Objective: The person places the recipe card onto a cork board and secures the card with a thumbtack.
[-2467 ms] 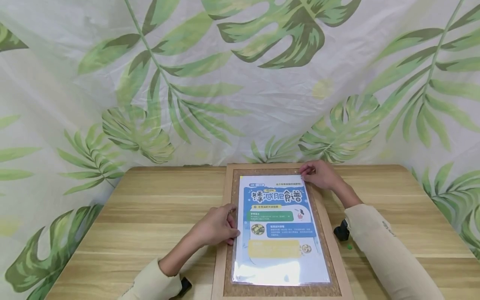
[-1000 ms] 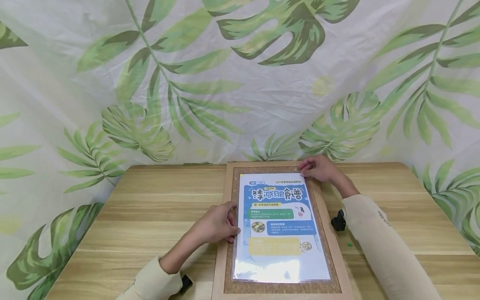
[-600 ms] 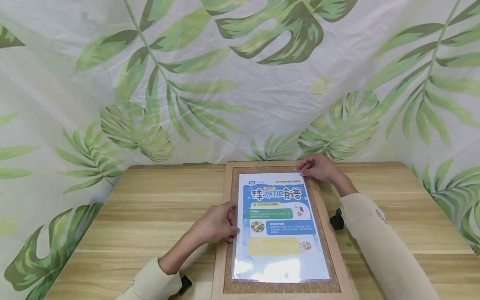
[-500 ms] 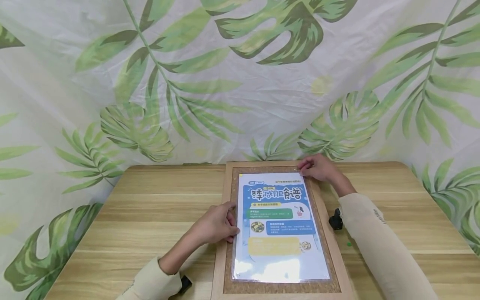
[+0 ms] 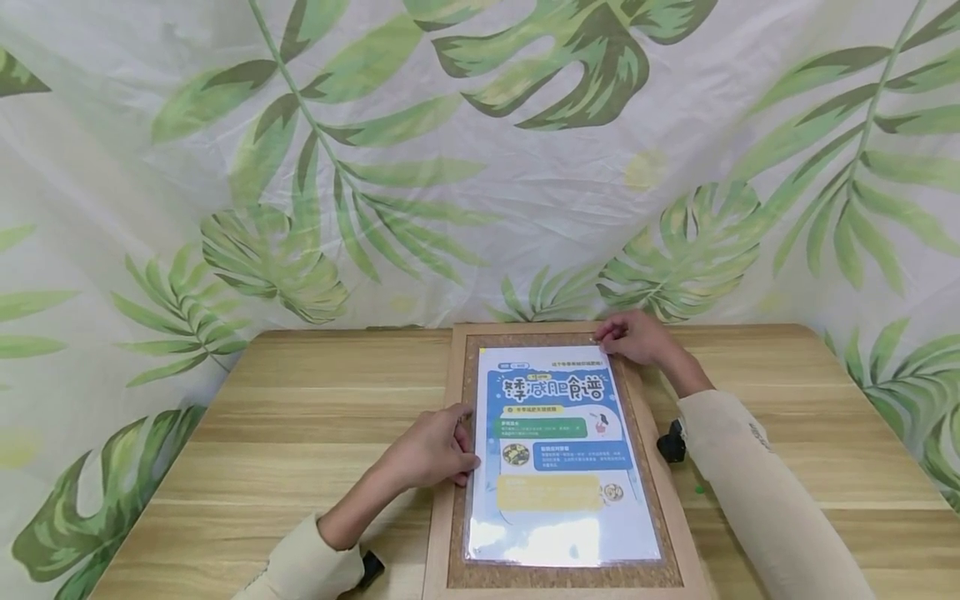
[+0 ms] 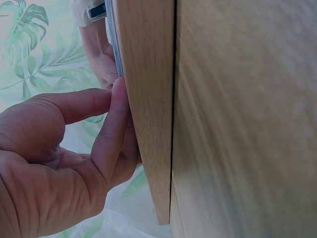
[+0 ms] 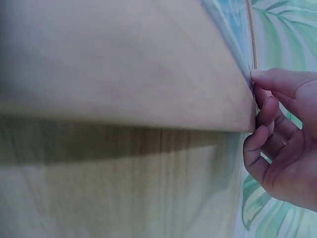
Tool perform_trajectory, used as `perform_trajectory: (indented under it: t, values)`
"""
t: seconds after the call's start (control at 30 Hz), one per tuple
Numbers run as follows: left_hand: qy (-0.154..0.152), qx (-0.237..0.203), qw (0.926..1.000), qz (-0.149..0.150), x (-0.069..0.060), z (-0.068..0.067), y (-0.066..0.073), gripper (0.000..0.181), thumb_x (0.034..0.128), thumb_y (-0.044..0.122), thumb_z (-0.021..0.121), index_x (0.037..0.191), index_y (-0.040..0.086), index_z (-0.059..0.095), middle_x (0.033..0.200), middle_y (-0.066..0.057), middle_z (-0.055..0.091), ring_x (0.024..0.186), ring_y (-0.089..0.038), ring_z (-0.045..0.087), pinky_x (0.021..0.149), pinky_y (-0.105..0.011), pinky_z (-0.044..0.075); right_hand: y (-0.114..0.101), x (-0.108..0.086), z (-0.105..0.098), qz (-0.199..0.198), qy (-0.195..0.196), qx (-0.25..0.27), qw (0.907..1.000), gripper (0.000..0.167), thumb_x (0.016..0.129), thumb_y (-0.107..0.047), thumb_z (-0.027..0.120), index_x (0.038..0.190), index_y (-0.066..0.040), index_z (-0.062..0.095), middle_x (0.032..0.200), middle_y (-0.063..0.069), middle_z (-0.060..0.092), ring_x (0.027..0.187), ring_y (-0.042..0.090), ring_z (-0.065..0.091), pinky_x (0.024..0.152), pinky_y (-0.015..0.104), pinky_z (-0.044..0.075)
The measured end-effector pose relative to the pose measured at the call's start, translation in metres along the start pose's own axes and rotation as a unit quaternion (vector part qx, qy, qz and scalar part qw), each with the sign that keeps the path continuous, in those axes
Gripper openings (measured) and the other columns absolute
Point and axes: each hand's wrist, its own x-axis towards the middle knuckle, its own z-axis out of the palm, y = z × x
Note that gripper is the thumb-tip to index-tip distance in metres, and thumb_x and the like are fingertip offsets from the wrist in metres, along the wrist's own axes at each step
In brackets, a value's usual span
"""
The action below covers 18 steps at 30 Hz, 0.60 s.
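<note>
A glossy laminated poster [image 5: 558, 450] with blue, green and yellow print lies on a wood-framed cork board [image 5: 671, 575]. My left hand [image 5: 431, 447] is at the poster's left edge, thumb and forefinger pinching it; in the left wrist view, those fingertips meet at the sheet beside the frame. At the top right corner, my right hand [image 5: 637, 337] pinches the poster with thumb and fingertips. The right wrist view shows its thumb against the sheet's edge and other fingers curled. Whether a small pin sits between the right fingertips cannot be seen. A small yellow spot [image 5: 482, 351] marks the top left corner.
The board lies on a wood-grain table [image 5: 315, 400], its far end near a leaf-print cloth [image 5: 525, 208]. A small green piece [image 5: 700, 490] lies on the table right of the board. Black wrist devices show by the right sleeve [image 5: 671, 442] and left sleeve [image 5: 370, 569].
The head view has tilted slightly. Both hands keep their places at the poster's edge and corner; the right forearm has shifted a little to the left.
</note>
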Motion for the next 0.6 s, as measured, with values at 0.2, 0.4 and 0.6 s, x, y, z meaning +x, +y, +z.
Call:
perform_trajectory:
  t: [0.2,0.4,0.6]
  values:
    - [-0.002,-0.001,1.0000,0.003,0.000,0.000,-0.001,0.080,0.0902,-0.006,0.080,0.158,-0.012,0.039,0.088,-0.009,0.066,0.062,-0.015,0.071,0.055,-0.029,0.064,0.003,-0.004,0.002,-0.009,0.005,0.007,0.9999,0.021,0.101,-0.008,0.071,0.120,-0.002,0.077,0.110,0.016,0.073,0.102,0.028,0.063,0.084,0.030,0.050]
    - [-0.002,0.001,1.0000,0.004,0.001,0.000,-0.002,0.080,0.0900,-0.006,0.080,0.158,-0.012,0.039,0.087,-0.009,0.066,0.061,-0.015,0.071,0.054,-0.029,0.064,0.005,-0.009,-0.002,-0.022,-0.007,0.011,0.9997,0.025,0.100,-0.007,0.071,0.124,-0.002,0.076,0.114,0.017,0.074,0.103,0.028,0.063,0.085,0.030,0.050]
    - [-0.002,0.002,1.0000,0.004,0.001,0.000,-0.002,0.079,0.0900,-0.005,0.080,0.158,-0.013,0.039,0.087,-0.008,0.066,0.061,-0.014,0.071,0.054,-0.029,0.063,0.003,-0.023,-0.008,-0.025,-0.022,0.022,0.9992,0.027,0.102,-0.009,0.071,0.127,-0.001,0.073,0.116,0.017,0.073,0.107,0.030,0.063,0.084,0.030,0.052]
